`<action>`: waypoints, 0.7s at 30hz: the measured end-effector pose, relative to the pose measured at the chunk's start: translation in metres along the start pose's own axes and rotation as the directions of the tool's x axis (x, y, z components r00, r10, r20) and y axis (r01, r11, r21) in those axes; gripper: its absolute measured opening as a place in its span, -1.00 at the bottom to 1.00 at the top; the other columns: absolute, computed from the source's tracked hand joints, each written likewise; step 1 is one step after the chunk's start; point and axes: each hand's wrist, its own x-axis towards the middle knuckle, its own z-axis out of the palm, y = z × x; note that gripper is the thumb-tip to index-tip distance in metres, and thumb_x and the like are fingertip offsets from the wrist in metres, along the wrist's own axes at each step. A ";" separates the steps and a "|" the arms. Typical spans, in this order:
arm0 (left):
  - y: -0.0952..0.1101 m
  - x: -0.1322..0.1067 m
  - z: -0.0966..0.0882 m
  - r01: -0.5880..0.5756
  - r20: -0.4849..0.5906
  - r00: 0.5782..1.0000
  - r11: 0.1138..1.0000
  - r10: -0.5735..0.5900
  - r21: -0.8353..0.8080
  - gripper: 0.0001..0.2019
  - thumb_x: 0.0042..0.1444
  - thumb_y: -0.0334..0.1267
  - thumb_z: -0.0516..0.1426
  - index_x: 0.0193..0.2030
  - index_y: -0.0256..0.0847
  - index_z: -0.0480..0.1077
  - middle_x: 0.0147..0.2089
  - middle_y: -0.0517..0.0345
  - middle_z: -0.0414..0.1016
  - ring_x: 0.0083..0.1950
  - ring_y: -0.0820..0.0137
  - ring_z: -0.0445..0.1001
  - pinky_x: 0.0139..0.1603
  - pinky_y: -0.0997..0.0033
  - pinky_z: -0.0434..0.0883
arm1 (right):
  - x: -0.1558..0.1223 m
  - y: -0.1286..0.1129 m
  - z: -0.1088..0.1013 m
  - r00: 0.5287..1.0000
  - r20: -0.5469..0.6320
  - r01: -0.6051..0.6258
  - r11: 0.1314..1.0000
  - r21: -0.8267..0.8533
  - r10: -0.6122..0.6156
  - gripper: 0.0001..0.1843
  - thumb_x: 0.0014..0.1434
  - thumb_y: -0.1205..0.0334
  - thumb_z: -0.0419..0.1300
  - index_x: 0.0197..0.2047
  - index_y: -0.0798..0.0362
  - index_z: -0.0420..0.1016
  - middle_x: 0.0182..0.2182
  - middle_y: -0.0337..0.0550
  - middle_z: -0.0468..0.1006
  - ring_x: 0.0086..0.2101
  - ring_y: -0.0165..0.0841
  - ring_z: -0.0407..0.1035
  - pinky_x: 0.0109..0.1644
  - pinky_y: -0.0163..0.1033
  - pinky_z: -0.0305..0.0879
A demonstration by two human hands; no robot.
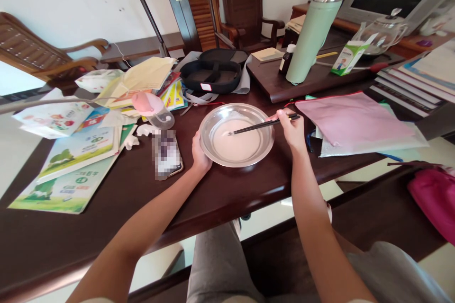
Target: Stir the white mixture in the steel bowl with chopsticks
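Observation:
A shiny metal bowl (265, 125) stands on the dark wooden table (227, 194), holding a pale, milky liquid. My left hand (200, 152) grips the bowl's near-left rim, fingers curled around it. My right hand (292, 129) is closed on a pair of dark chopsticks (261, 126). Their tips reach down into the liquid near the bowl's middle.
Left of the bowl lie a phone (167, 154), a pink-capped bottle (153, 109) and picture books (71, 161). A pink folder (351, 120) lies to the right. Behind are a black tray (213, 75), a green thermos (314, 33), a small carton (348, 57) and stacked books (415, 80).

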 end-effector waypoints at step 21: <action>-0.001 0.001 -0.001 0.009 0.014 1.000 0.999 -0.008 -0.037 -0.66 0.25 0.15 0.43 -0.21 -0.09 0.68 -0.16 0.13 0.83 0.06 0.10 0.79 0.22 0.18 0.64 | -0.001 0.000 0.000 0.995 0.094 -0.030 1.000 -0.002 0.030 -0.24 0.20 -0.68 0.44 -0.48 -0.12 0.58 -0.55 -0.22 0.69 -0.39 -0.12 0.75 -0.14 -0.01 0.72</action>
